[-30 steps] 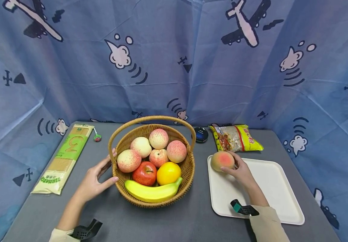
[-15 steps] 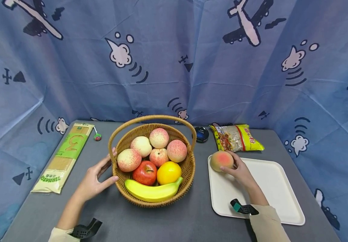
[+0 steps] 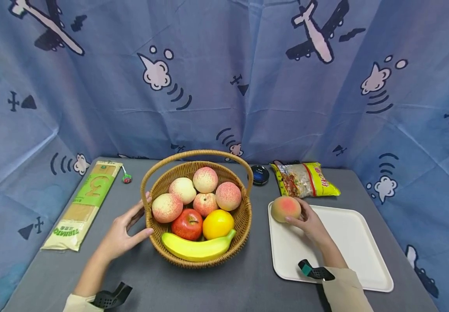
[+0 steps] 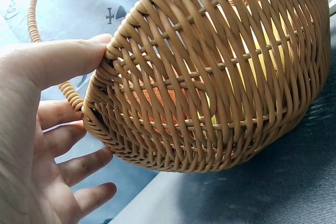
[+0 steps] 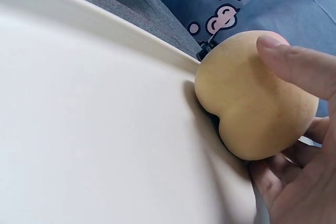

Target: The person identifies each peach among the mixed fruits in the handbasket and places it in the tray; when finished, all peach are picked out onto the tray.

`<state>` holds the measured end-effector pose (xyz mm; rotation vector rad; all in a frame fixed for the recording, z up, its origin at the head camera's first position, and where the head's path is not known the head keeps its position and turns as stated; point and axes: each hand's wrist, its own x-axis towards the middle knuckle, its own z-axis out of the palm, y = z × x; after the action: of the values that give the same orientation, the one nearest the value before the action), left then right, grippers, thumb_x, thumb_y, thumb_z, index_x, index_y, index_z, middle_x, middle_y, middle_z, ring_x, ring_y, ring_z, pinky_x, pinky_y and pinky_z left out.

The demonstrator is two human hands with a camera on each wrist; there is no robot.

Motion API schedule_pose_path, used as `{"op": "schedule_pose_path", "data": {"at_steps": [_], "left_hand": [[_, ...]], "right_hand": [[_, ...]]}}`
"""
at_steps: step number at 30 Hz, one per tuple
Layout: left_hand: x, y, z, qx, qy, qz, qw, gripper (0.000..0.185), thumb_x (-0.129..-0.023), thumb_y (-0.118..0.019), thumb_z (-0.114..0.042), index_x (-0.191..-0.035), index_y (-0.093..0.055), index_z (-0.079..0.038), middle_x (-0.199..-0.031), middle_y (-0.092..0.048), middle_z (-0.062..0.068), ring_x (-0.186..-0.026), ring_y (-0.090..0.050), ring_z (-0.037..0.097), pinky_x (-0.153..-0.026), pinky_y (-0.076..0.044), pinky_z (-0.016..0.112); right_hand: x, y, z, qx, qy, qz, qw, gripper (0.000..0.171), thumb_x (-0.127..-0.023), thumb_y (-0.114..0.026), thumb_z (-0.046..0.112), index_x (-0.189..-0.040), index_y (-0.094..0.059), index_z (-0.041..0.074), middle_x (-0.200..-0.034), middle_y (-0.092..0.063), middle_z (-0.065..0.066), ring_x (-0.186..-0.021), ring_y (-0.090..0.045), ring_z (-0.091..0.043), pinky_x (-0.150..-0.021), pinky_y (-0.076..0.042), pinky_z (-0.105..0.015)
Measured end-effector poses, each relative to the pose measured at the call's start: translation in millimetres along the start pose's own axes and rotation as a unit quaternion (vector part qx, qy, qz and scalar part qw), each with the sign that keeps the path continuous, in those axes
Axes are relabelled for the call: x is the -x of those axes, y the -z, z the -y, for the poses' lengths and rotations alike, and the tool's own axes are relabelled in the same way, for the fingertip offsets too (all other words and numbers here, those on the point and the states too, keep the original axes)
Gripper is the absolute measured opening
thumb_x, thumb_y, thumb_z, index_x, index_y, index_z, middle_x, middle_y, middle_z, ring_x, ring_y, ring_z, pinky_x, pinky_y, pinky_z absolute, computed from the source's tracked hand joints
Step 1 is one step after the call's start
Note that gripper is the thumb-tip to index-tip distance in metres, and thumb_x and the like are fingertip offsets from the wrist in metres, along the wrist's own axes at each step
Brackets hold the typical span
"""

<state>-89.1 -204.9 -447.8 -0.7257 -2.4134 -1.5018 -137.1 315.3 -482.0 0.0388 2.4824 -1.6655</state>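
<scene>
My right hand (image 3: 311,222) holds a yellow-orange peach (image 3: 286,209) with a red blush at the left back corner of the white tray (image 3: 349,242). In the right wrist view, the thumb lies on top of the peach (image 5: 252,98) and the fingers are on its far side, close over the tray's edge. My left hand (image 3: 120,234) touches the left side of the wicker basket (image 3: 244,225), fingers spread and thumb tip on the rim, as the left wrist view shows. Inside the basket are several peaches (image 3: 182,190), a red apple (image 3: 187,224), an orange (image 3: 218,224) and a banana (image 3: 197,248).
The basket's tall handle (image 3: 197,152) arches over the fruit. At left lie a green-labelled noodle packet (image 3: 83,203) and a lollipop (image 3: 126,178). Behind the tray are a dark round tuna tin (image 3: 260,175) and a yellow food bag (image 3: 306,179). A blue patterned curtain (image 3: 208,86) borders the table.
</scene>
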Motion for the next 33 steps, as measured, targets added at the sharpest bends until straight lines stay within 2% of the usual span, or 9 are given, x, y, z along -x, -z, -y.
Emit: {"op": "schedule_pose_path", "data": {"at_steps": [7, 14, 16, 18, 21, 25, 27, 31, 33], "left_hand": [[0.4, -0.6, 0.6, -0.004, 0.015, 0.002, 0.9999, 0.073, -0.078, -0.071, 0.003, -0.143, -0.038, 0.0, -0.142, -0.042, 0.028, -0.126, -0.038, -0.009, -0.103, -0.036, 0.009], [0.7, -0.8, 1.3, 0.004, 0.011, 0.0, 0.9999, 0.074, -0.077, -0.071, 0.004, -0.144, -0.038, 0.0, -0.142, -0.042, 0.026, -0.127, -0.039, -0.008, -0.103, -0.036, 0.009], [0.6, -0.8, 1.1, 0.005, 0.009, -0.001, 1.0, 0.074, -0.077, -0.071, 0.004, -0.144, -0.038, 0.0, -0.142, -0.042, 0.026, -0.127, -0.04, -0.007, -0.103, -0.036, 0.009], [0.6, -0.7, 1.0, 0.004, 0.009, -0.001, 1.0, 0.074, -0.077, -0.071, 0.004, -0.143, -0.039, 0.0, -0.142, -0.042, 0.026, -0.126, -0.04, -0.007, -0.103, -0.036, 0.009], [0.7, -0.6, 1.1, 0.001, 0.01, -0.002, 0.9999, 0.073, -0.077, -0.071, 0.004, -0.143, -0.039, -0.001, -0.142, -0.043, 0.025, -0.126, -0.04, -0.008, -0.103, -0.037, 0.009], [0.9, -0.5, 1.1, 0.001, 0.009, -0.003, 1.0, 0.073, -0.077, -0.071, 0.004, -0.143, -0.04, 0.0, -0.142, -0.044, 0.025, -0.126, -0.04, -0.008, -0.102, -0.037, 0.009], [0.8, -0.5, 0.8, 0.003, 0.007, -0.003, 1.0, 0.073, -0.077, -0.071, 0.004, -0.142, -0.04, 0.0, -0.141, -0.044, 0.026, -0.126, -0.04, -0.008, -0.102, -0.037, 0.009], [0.4, -0.7, 0.5, 0.007, 0.003, -0.005, 1.0, 0.072, -0.077, -0.071, 0.005, -0.142, -0.04, 0.001, -0.14, -0.044, 0.027, -0.126, -0.041, -0.007, -0.102, -0.038, 0.009], [0.5, -0.7, 0.5, 0.007, 0.003, -0.005, 1.0, 0.072, -0.077, -0.071, 0.005, -0.142, -0.04, 0.001, -0.14, -0.044, 0.028, -0.125, -0.041, -0.007, -0.102, -0.038, 0.009]], "right_hand": [[7.2, 4.7, 4.1, 0.0, 0.005, 0.002, 1.0, 0.084, -0.086, -0.07, 0.016, -0.151, -0.017, 0.003, -0.153, -0.023, -0.023, -0.142, -0.023, -0.036, -0.115, -0.025, -0.038], [16.1, 10.3, 11.1, 0.013, 0.033, -0.008, 0.999, 0.086, -0.085, -0.071, 0.014, -0.15, -0.017, 0.001, -0.155, -0.022, -0.02, -0.143, -0.018, -0.036, -0.117, -0.017, -0.045], [19.9, 11.5, 16.0, 0.015, 0.046, -0.011, 0.999, 0.085, -0.085, -0.071, 0.013, -0.15, -0.018, 0.001, -0.154, -0.023, -0.021, -0.142, -0.018, -0.037, -0.118, -0.017, -0.038], [23.3, 12.5, 20.8, 0.016, 0.058, -0.014, 0.998, 0.083, -0.085, -0.07, 0.012, -0.149, -0.019, 0.001, -0.153, -0.024, -0.021, -0.141, -0.018, -0.037, -0.118, -0.021, -0.025], [28.2, 12.9, 28.9, 0.022, 0.071, -0.019, 0.997, 0.083, -0.085, -0.071, 0.012, -0.149, -0.019, 0.0, -0.153, -0.025, -0.022, -0.141, -0.019, -0.038, -0.108, -0.025, -0.005], [34.5, 12.4, 38.9, 0.025, 0.089, -0.017, 0.996, 0.081, -0.085, -0.07, 0.009, -0.149, -0.021, 0.001, -0.152, -0.025, -0.023, -0.141, -0.02, -0.036, -0.102, -0.027, 0.002], [37.9, 11.2, 44.1, 0.025, 0.102, -0.014, 0.994, 0.079, -0.085, -0.069, 0.007, -0.148, -0.022, 0.001, -0.152, -0.026, -0.024, -0.141, -0.023, -0.03, -0.101, -0.027, 0.002], [44.3, 7.9, 56.1, 0.021, 0.143, -0.01, 0.989, 0.077, -0.083, -0.069, 0.0, -0.147, -0.024, 0.0, -0.15, -0.027, -0.025, -0.137, -0.031, -0.004, -0.102, -0.029, 0.0], [46.7, 6.2, 62.6, 0.017, 0.166, -0.006, 0.986, 0.077, -0.082, -0.068, -0.004, -0.146, -0.025, -0.002, -0.149, -0.029, -0.024, -0.132, -0.032, 0.005, -0.103, -0.029, -0.001]]}}
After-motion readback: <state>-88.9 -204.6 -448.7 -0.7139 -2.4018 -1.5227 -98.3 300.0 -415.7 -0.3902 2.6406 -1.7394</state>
